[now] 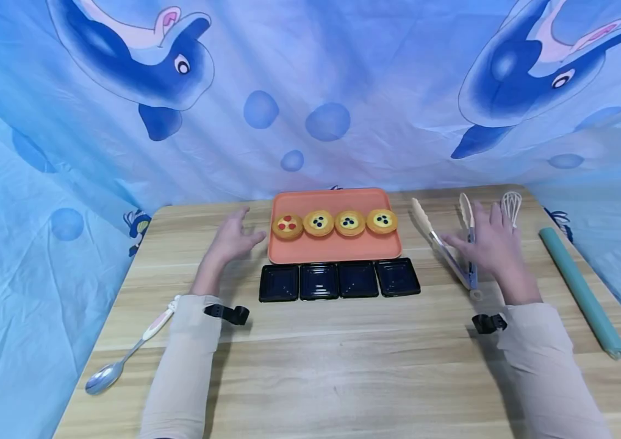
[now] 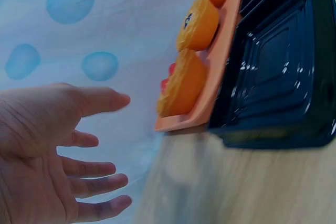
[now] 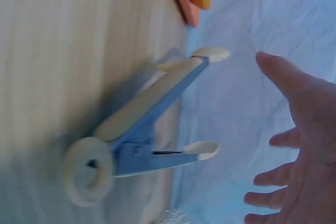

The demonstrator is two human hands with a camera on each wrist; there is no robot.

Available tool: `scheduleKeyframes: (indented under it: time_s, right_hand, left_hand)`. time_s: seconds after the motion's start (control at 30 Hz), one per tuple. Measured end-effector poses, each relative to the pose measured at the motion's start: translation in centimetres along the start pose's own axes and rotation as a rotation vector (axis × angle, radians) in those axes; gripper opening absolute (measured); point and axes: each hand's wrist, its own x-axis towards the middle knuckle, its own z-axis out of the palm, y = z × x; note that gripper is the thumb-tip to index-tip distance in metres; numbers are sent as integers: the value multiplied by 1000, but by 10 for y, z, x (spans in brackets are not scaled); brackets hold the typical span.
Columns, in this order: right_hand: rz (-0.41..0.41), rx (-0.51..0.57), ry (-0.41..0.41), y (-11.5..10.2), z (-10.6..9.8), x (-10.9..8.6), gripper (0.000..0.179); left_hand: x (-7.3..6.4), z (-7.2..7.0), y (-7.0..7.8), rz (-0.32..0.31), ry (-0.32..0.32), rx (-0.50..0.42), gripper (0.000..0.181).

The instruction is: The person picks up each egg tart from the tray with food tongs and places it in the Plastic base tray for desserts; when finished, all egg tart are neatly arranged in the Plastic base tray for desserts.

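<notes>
My left hand (image 1: 232, 239) hovers left of an orange tray (image 1: 338, 251), thumb and fingers spread and nothing in it. On the tray sit several egg tarts in a row, one with red toppings (image 1: 287, 227) at the left, the others with dark berries (image 1: 349, 223). My right hand (image 1: 487, 241) is over the right arm of a pair of tongs (image 1: 445, 253), whose arms are spread apart on the table. In the right wrist view its fingers stand apart from the tongs, holding nothing. A whisk (image 1: 511, 206) lies just beyond its fingertips, partly hidden.
Several black square dishes (image 1: 280, 283) line the tray's near edge. A spoon (image 1: 124, 360) with a white handle lies at the left, close to the left sleeve. A green rolling pin (image 1: 582, 292) lies along the right edge. A blue dolphin-print cloth (image 1: 310, 79) hangs behind the wooden table.
</notes>
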Motion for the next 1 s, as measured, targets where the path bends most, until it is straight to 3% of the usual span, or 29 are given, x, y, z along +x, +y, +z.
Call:
scheduleKeyframes:
  time_s: [0.27, 0.5, 0.63, 0.83, 1.0]
  right_hand:
    - [51, 90, -50, 8, 20, 1, 132]
    - [164, 119, -89, 11, 31, 5, 135]
    - [208, 113, -85, 9, 34, 6, 133]
    - [236, 145, -107, 6, 42, 8, 124]
    - [247, 134, -95, 6, 46, 10, 119]
  left_hand:
    - [14, 21, -10, -20, 48, -99, 76]
    - [24, 38, -6, -98, -68, -259, 68]
    - [27, 43, -5, -114, -77, -345, 64]
    - [29, 45, -9, -143, -45, -359, 61]
    - [29, 43, -9, -164, -54, -359, 62]
